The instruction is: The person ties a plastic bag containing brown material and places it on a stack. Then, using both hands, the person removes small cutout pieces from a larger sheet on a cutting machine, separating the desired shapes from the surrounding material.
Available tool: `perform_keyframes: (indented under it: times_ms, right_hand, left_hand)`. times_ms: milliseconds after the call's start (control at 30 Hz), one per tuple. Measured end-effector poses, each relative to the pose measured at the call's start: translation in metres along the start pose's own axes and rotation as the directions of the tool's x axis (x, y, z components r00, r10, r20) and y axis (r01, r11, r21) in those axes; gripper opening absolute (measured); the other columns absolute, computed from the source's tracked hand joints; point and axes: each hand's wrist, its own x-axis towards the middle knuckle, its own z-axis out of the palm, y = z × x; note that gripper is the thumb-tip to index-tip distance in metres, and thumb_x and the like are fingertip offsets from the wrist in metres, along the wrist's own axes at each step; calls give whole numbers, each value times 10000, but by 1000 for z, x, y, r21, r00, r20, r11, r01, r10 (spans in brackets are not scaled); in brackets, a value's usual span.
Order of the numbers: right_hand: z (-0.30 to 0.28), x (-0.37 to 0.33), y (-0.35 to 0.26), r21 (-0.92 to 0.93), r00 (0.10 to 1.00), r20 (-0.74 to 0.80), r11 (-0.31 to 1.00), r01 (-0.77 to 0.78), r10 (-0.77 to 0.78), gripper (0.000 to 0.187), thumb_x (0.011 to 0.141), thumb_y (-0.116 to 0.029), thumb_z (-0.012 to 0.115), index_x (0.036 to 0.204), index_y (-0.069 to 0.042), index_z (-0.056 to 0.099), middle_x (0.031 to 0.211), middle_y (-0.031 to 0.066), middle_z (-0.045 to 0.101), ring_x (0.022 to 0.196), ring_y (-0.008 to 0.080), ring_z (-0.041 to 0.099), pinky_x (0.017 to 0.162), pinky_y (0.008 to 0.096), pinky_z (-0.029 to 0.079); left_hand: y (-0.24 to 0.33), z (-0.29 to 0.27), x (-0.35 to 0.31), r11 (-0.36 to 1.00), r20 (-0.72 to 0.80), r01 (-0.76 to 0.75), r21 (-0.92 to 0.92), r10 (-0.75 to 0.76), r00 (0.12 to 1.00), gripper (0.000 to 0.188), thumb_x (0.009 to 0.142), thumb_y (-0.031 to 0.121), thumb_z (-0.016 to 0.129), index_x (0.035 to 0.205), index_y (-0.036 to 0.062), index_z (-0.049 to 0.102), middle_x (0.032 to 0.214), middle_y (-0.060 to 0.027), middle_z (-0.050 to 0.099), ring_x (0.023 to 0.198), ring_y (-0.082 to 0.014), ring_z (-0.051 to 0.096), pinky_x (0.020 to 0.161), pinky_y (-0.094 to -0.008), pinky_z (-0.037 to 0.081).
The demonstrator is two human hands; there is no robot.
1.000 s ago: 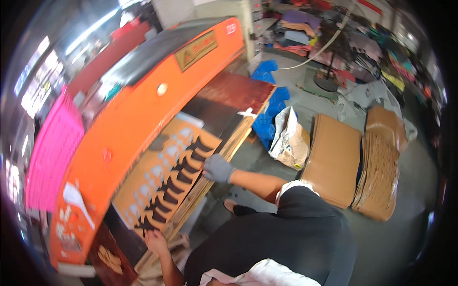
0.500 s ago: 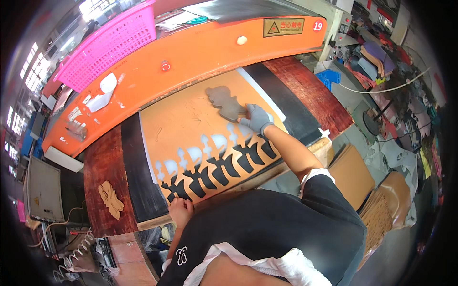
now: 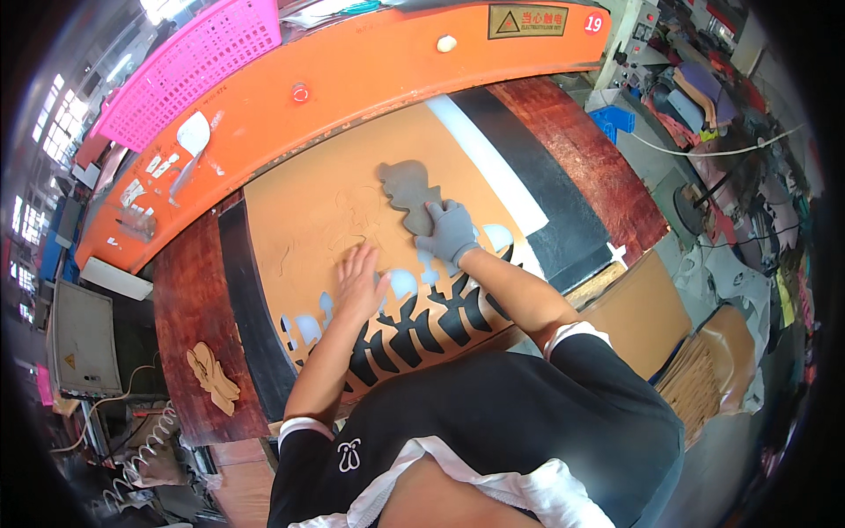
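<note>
A tan sheet [image 3: 308, 194] of leather-like material lies across the press bed, with a row of cut-out openings along its near side. On it rests a grey, wavy-edged cutting die [image 3: 408, 189]. My right hand [image 3: 451, 233], in a grey glove, is closed on the die's near right edge. Bare and with fingers stretched out, my left hand [image 3: 359, 275] lies flat on the sheet, left of the die and just beyond the openings. Faint curved marks show in the sheet beyond its fingertips. My left forearm hides some of the openings.
An orange press beam [image 3: 370, 70] spans the far side, with a pink basket [image 3: 194, 75] on top. A white underlay [image 3: 488, 163] shows right of the sheet. Small tan cut pieces [image 3: 213, 377] lie on the red-brown board at left. Tan sheets [image 3: 641, 308] are stacked at right.
My left hand has moved from the sheet's near left edge to its middle. The sheet has shifted left, baring more white underlay at right. My right hand stays at the die.
</note>
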Motion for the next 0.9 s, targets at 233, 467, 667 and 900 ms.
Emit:
perform_keyframes:
  times_ms: [233,467,667,900]
  right_hand:
    - [2,20,6,259,994,-104,966,-13,41,712,608,-365,734,1208,-26,555,1001,220,578,948,346,549,826,409,451]
    - [-32,31,48,896,949,208,342,-282,238,670,766,-228,707,1300,64,428,988,99,600,855,155,575,780,269,461]
    - [-36,44,76,242,987,-127,968,-62,95,734,628,-361,746,1246,-38,519,1067,209,557,975,332,548,830,405,463]
    - [-23,33,78,35,988,-135,997,-64,68,798,617,-438,733,1267,-41,495,1155,226,513,1058,379,493,914,411,419]
  left_hand:
    - [13,46,45,993,91,-54,104,45,995,508,885,301,536,1325,65,438,1431,-107,366,1342,-288,287,1067,-518,199]
    - [13,48,41,992,32,-61,113,58,998,495,872,345,529,1287,81,475,1406,-84,394,1330,-268,307,1068,-516,204]
    - [15,49,43,993,20,-56,101,54,998,485,862,341,543,1275,90,492,1393,-78,414,1325,-260,318,1063,-501,213]
    - [12,51,44,991,29,-57,117,54,998,473,849,288,573,1266,79,500,1385,-91,427,1308,-272,339,1044,-485,235]
